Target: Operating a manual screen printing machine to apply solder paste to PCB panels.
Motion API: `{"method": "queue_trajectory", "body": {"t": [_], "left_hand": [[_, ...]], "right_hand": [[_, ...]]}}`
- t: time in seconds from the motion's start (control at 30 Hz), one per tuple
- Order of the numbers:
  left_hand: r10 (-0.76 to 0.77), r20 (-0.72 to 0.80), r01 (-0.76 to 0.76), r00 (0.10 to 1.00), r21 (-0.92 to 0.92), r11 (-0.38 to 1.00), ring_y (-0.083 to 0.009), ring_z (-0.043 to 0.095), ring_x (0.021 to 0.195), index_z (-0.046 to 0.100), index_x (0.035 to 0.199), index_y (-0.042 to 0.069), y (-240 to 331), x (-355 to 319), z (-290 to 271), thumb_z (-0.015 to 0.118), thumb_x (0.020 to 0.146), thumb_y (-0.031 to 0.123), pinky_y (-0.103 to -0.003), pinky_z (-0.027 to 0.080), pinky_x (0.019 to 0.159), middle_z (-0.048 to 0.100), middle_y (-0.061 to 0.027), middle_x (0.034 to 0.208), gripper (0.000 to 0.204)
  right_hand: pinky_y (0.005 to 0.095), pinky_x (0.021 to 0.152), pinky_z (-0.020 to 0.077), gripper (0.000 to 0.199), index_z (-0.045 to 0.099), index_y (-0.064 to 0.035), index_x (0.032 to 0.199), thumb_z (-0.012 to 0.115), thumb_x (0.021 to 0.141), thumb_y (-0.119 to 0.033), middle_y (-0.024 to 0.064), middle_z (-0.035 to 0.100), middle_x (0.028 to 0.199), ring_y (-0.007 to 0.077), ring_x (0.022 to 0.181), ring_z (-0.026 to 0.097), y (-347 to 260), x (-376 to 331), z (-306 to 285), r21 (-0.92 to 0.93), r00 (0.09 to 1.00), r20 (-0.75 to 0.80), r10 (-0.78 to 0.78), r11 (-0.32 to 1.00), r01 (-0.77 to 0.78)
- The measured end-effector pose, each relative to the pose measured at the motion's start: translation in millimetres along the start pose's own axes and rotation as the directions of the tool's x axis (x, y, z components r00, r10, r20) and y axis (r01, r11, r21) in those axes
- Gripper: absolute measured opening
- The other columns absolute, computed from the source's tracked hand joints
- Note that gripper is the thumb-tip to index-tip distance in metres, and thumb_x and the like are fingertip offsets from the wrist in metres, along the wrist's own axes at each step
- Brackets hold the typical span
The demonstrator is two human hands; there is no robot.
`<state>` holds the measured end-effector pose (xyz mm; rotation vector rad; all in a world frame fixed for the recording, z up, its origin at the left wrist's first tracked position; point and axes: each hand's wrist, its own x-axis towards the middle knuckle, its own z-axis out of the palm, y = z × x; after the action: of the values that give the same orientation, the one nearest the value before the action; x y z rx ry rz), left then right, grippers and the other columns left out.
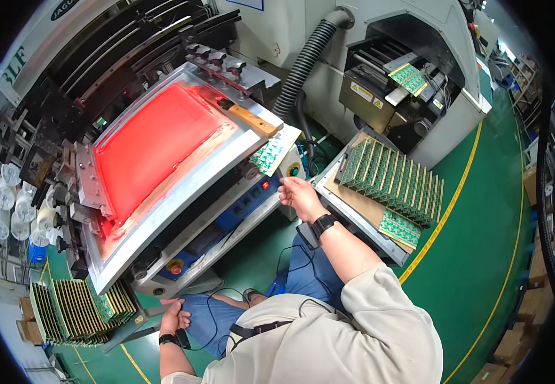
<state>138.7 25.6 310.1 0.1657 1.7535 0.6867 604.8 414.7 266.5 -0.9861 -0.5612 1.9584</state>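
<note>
My right hand is held out beside the front right corner of a printing machine, its fingers loosely bent and apart, with nothing visible in them. Just beyond its fingertips, a green and white circuit board sticks out past the corner of the metal screen frame. A wooden-handled tool rests on that frame above the board. My left hand hangs low by my left knee, fingers loosely curled, holding nothing that I can see. Red ink or paste covers the screen inside the frame.
At right, a rack of upright circuit boards stands on a cart, with a flat board beside it. More racked boards stand at lower left. Another board lies on the machine behind. A ribbed black hose runs down behind the printer.
</note>
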Motion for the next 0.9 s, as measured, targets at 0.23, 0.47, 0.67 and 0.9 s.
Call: {"method": "queue_trajectory", "body": {"t": [0.23,0.47,0.67,0.9], "left_hand": [[0.010,0.034,-0.007,0.999,-0.072,0.997,-0.0173,0.065,0.053,0.045,0.141,0.011,-5.4,2.2,1.1,0.051,0.102,0.040,-0.032,0.055,0.047,0.071,-0.0082,0.078,0.049],[0.026,0.039,-0.022,0.999,-0.108,0.994,-0.0181,0.066,0.054,0.045,0.140,0.010,-9.9,2.1,2.4,0.051,0.102,0.039,-0.032,0.055,0.047,0.071,-0.0086,0.078,0.049],[0.037,0.048,-0.031,0.998,-0.121,0.992,-0.0180,0.066,0.054,0.046,0.140,0.010,-15.9,2.5,1.6,0.051,0.102,0.039,-0.032,0.055,0.047,0.071,-0.0085,0.078,0.048],[0.041,0.057,-0.037,0.998,-0.081,0.996,-0.0178,0.065,0.053,0.048,0.138,0.012,-20.6,6.5,7.9,0.053,0.101,0.040,-0.032,0.055,0.047,0.071,-0.0084,0.078,0.047]], "right_hand": [[0.0288,0.065,0.0548,0.022,0.060,-0.0073,0.107,0.057,0.101,-0.028,0.0038,0.066,0.090,0.0135,0.074,0.063,-15.0,19.4,28.8,0.013,1.000,-0.011,0.010,1.000,-0.010],[0.0311,0.066,0.0563,0.019,0.058,-0.0089,0.103,0.058,0.100,-0.028,0.0039,0.067,0.091,0.0156,0.073,0.065,-10.7,22.2,37.1,0.018,0.997,-0.040,0.059,0.998,-0.058],[0.0291,0.061,0.0550,0.017,0.058,-0.0061,0.102,0.057,0.100,-0.023,0.0048,0.067,0.089,0.0147,0.070,0.064,-12.2,18.0,50.1,-0.017,0.996,-0.085,0.020,1.000,-0.021],[0.0274,0.059,0.0531,0.014,0.058,-0.0040,0.100,0.055,0.100,-0.018,0.0061,0.066,0.087,0.0133,0.068,0.063,-38.7,-20.2,20.5,-0.152,0.986,-0.142,-0.090,0.986,0.068]]}}
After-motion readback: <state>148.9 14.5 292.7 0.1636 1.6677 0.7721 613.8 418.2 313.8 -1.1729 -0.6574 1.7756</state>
